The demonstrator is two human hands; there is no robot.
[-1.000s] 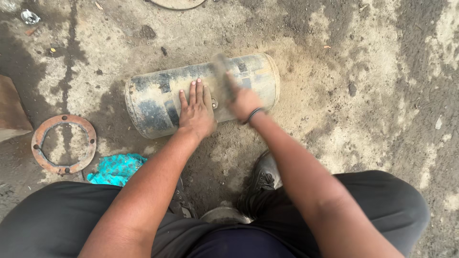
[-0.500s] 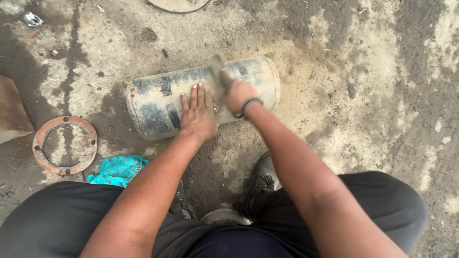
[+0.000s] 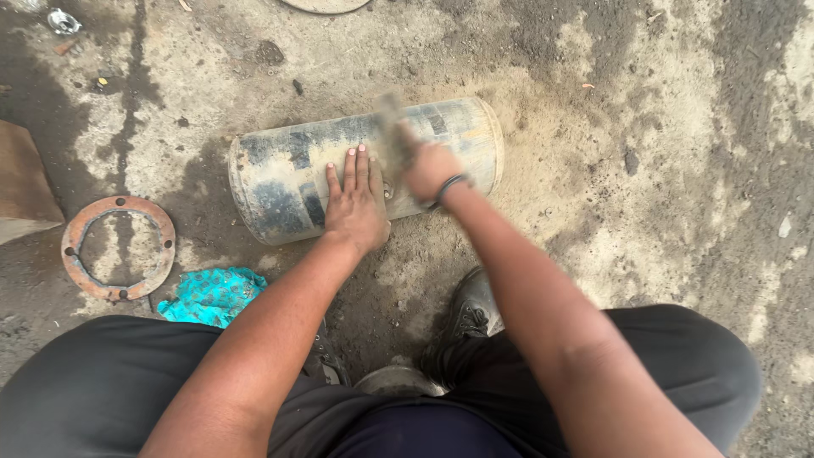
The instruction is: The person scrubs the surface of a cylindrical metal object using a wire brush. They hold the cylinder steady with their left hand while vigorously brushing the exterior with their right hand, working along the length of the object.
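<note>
A dirty, pale metal cylinder with dark patches lies on its side on the ground. My left hand rests flat on its middle, fingers spread and pointing away from me. My right hand, with a dark band on its wrist, is just to the right on the cylinder. It is closed around a grey object that is too blurred by motion to identify.
A rusty metal ring with bolt holes lies at the left, with a crumpled teal cloth beside it. A brown slab sits at the left edge. My black shoe stands below the cylinder. The ground is stained concrete with sandy dirt.
My right hand and the blurred object have shifted slightly back and forth over the cylinder's top. My left hand and the cylinder have stayed in place.
</note>
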